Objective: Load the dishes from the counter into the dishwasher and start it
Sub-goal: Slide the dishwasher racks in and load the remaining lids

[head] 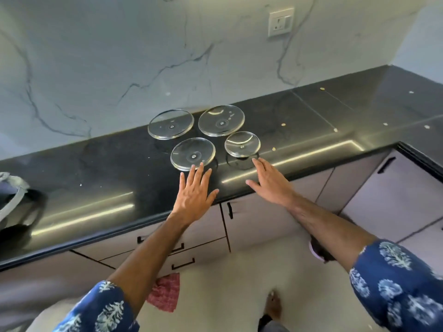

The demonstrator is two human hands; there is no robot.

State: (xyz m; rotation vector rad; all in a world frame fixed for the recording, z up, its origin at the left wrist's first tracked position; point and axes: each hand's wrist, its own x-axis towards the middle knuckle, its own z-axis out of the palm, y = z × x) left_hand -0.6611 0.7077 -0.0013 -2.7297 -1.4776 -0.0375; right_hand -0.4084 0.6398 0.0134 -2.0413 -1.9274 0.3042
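Note:
Several clear glass lids lie upside down on the black counter [96, 178]: a large one at back left [170, 124], a large one at back right [221, 120], a medium one at front left [193, 153] and a small one at front right [242, 144]. My left hand [195, 195] is stretched out flat with straight fingers, its fingertips at the near rim of the front-left lid. My right hand [271, 182] reaches with straight fingers just short of the small lid. Neither hand holds anything. No dishwasher is in view.
A dark pot with a grey cloth [14, 200] sits at the counter's left edge. Grey cabinets with black handles [230, 210] run below the counter. A red checked cloth [165, 293] lies on the floor. A wall socket [281, 22] is on the marble backsplash.

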